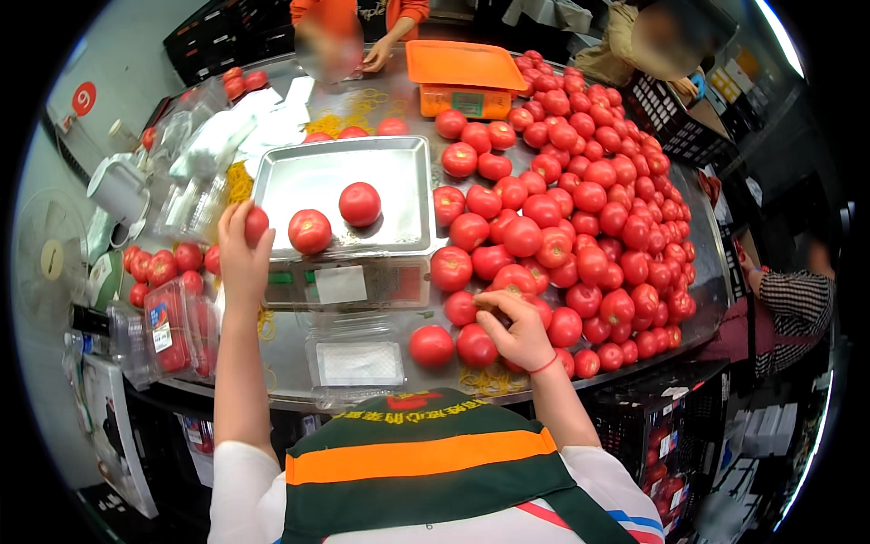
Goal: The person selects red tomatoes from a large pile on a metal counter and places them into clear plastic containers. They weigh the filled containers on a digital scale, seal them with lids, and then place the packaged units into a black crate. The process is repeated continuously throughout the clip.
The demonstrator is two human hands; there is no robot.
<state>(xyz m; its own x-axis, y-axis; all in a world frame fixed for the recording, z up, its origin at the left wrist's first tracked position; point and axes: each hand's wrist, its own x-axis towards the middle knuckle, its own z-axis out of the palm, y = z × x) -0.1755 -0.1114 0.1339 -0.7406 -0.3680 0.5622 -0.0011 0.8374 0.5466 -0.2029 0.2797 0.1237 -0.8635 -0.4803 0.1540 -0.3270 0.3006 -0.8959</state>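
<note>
My left hand (246, 255) is closed around a red tomato (256, 226) at the left edge of a metal tray (387, 160). In the tray lie two more tomatoes, one near the front (310, 231) and one farther right (360, 204). The tray rests on a weighing scale (408, 280), whose front is partly covered by clear plastic. My right hand (520, 330) is over the near edge of a large tomato heap (591, 197). Its thumb and fingers are apart, with the tips beside a small tomato (461, 308). An open clear plastic punnet (359, 364) with a white pad lies before me.
An orange scale (469, 75) stands at the back. Yellow rubber bands (353, 112) lie scattered about. At left are packed tomato punnets (166, 333), stacked clear containers (194, 204) and a white jug (119, 187). Other people (401, 20) stand around the metal table (292, 360).
</note>
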